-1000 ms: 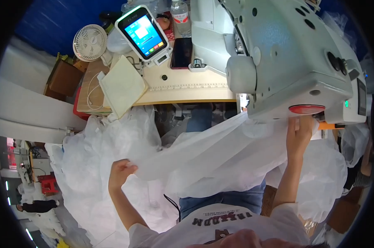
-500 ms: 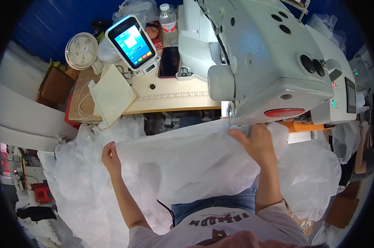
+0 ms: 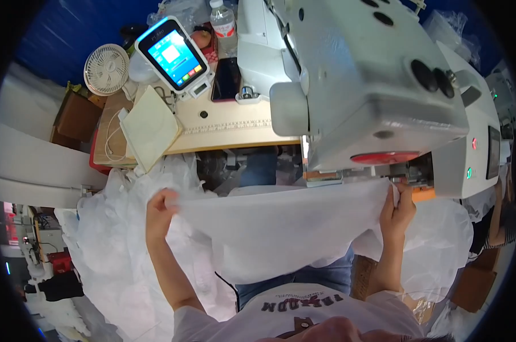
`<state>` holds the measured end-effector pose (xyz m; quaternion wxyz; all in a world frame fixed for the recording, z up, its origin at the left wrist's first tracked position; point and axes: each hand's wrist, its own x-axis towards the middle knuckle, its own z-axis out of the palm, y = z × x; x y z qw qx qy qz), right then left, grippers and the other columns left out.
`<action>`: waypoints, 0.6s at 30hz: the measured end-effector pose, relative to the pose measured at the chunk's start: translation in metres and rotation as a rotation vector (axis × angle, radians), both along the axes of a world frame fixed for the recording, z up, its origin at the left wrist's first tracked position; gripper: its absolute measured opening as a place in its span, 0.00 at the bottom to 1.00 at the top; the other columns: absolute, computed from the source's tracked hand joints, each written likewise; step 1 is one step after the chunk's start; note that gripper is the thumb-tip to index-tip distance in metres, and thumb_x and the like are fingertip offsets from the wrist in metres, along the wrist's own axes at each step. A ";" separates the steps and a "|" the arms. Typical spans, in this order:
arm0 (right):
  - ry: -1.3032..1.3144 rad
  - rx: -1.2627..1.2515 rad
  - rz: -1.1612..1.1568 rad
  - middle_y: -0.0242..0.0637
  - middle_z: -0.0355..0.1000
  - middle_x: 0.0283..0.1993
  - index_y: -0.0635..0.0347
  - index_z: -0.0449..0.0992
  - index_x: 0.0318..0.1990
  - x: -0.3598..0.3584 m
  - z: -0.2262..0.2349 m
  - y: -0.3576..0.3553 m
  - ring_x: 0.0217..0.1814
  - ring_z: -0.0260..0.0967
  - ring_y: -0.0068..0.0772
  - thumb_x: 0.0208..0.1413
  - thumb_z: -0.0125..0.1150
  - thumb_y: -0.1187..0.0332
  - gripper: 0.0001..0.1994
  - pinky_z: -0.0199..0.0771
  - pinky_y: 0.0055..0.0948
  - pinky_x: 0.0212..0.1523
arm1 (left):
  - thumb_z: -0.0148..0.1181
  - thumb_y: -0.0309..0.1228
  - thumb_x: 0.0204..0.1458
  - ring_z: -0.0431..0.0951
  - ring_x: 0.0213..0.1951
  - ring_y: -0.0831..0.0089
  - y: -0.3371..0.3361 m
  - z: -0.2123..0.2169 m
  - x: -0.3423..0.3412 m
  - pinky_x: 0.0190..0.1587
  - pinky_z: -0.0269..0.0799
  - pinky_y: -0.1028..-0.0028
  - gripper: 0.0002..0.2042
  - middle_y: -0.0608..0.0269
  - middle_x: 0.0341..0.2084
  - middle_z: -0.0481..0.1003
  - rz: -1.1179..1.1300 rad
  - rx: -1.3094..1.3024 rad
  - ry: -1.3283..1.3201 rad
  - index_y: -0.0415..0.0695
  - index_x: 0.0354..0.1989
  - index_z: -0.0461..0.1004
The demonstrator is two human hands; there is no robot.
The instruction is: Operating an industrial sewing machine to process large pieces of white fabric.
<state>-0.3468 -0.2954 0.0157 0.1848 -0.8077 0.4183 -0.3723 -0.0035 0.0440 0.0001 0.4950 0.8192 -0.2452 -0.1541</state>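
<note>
A sheet of thin white fabric [image 3: 292, 225] is stretched between my hands, its upper edge nearly straight and its lower part draped over my lap. My left hand [image 3: 161, 214] pinches the left end of that edge, its fingertips slightly blurred. Fingers bent together, my right hand [image 3: 397, 212] grips the right corner. Just beyond the fabric is the white sewing machine [image 3: 377, 125], its head overhanging between my hands, nearer the right one. The fabric edge lies a little on my side of the machine's work plate [image 3: 324, 178].
A lit control screen [image 3: 174, 56], a phone [image 3: 226, 80], a bottle [image 3: 223, 25] and a cream sheet [image 3: 150, 128] are on the machine table [image 3: 235, 111]. A small fan [image 3: 106, 69] stands at its left. White fabric heaps [image 3: 121, 251] lie left; another person's arm [image 3: 497, 219] shows far right.
The fabric edge has come away from under the machine head toward me. My right hand has moved right, from beside the needle area to the fabric's corner; my left hand still grips the other end.
</note>
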 end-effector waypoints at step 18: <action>0.611 -0.279 -0.225 0.47 0.71 0.36 0.64 0.71 0.37 -0.012 -0.005 -0.082 0.38 0.70 0.48 0.58 0.49 0.64 0.11 0.69 0.38 0.37 | 0.67 0.26 0.38 0.68 0.45 0.60 -0.084 -0.026 -0.006 0.50 0.60 0.63 0.09 0.59 0.41 0.72 0.033 -0.116 -0.557 0.44 0.17 0.70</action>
